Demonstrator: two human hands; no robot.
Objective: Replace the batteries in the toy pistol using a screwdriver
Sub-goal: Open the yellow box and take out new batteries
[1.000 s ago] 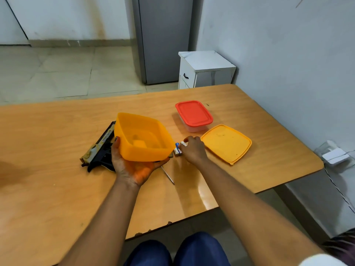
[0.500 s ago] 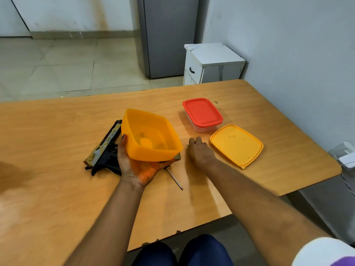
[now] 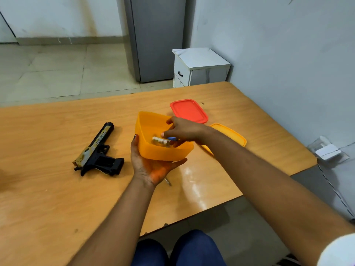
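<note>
The black and tan toy pistol lies on its side on the wooden table, left of my hands. My left hand cups an orange plastic tub from below, tilted toward me, thumb up its left wall. My right hand reaches into the tub and pinches a small pack of batteries with a blue end, low against the tub's inside. Only the metal tip of the screwdriver shows on the table, beneath my left palm.
A tub with a red lid stands behind the orange one. The loose orange lid lies to its right, partly under my right forearm. The table's right edge runs near a wall; a white cabinet stands beyond the far edge.
My right hand picked the batteries up off the table and moved them into the orange tub. My left hand shifted the tub rightward, uncovering the whole pistol.
</note>
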